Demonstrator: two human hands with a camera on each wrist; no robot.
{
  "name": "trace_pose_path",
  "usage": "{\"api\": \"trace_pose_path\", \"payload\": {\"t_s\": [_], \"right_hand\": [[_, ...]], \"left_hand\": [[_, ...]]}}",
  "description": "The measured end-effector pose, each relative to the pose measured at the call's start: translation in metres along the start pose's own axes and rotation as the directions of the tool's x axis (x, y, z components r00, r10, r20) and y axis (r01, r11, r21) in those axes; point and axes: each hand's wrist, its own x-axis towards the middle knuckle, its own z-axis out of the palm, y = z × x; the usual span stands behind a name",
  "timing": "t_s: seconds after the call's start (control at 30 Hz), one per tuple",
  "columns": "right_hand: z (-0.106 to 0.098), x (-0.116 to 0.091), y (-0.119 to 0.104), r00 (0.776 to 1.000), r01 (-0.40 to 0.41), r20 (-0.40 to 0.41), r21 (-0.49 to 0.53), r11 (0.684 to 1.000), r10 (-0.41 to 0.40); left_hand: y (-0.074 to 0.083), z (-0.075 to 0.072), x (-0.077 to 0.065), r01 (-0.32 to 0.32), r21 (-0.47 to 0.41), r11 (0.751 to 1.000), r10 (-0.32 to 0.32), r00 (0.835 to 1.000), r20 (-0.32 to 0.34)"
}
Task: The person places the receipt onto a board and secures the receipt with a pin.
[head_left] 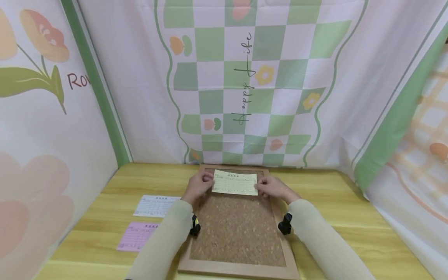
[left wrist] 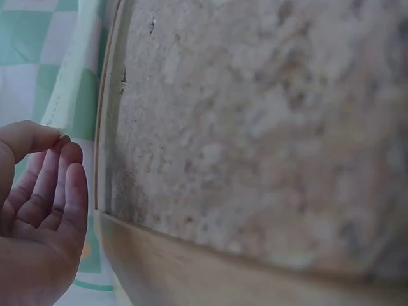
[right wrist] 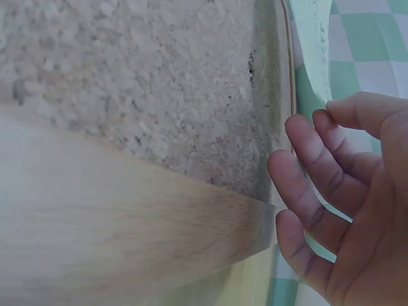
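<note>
A pale yellow printed form (head_left: 235, 182) is held between both hands over the far end of a wood-framed cork board (head_left: 238, 229). My left hand (head_left: 198, 186) pinches its left edge between thumb and fingertip, which the left wrist view also shows at the paper's edge. At the opposite edge, my right hand (head_left: 276, 188) pinches the sheet; in the right wrist view its other fingers (right wrist: 306, 191) are spread and loosely bent. Both wrist views show a gap between the paper and the cork. The sheet bows slightly.
On the wooden table (head_left: 325, 194), left of the board, lie a white form (head_left: 154, 206) and a pink form (head_left: 134, 236), the latter partly covered by the left sleeve (head_left: 164, 237). A checkered curtain (head_left: 245, 97) hangs behind the table's far edge.
</note>
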Motion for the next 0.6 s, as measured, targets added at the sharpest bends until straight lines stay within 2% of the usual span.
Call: {"api": "trace_pose_path", "payload": {"t_s": [0.1, 0.3, 0.6], "right_hand": [[0.0006, 0.0018, 0.0024, 1.000, -0.009, 0.014, -0.009, 1.000, 0.009], [0.0025, 0.0038, 0.0051, 0.999, -0.027, 0.039, -0.013, 1.000, 0.028], [0.0020, 0.0047, 0.0031, 0.998, -0.043, 0.043, -0.077, 0.996, 0.047]], "left_hand": [[-0.0025, 0.0017, 0.0013, 0.016, -0.001, 1.000, -0.016, 1.000, 0.000], [-0.0035, 0.0046, 0.0023, 0.017, 0.051, 0.999, -0.017, 1.000, -0.001], [-0.0011, 0.0078, 0.0021, 0.018, 0.128, 0.992, -0.020, 1.000, 0.015]]}}
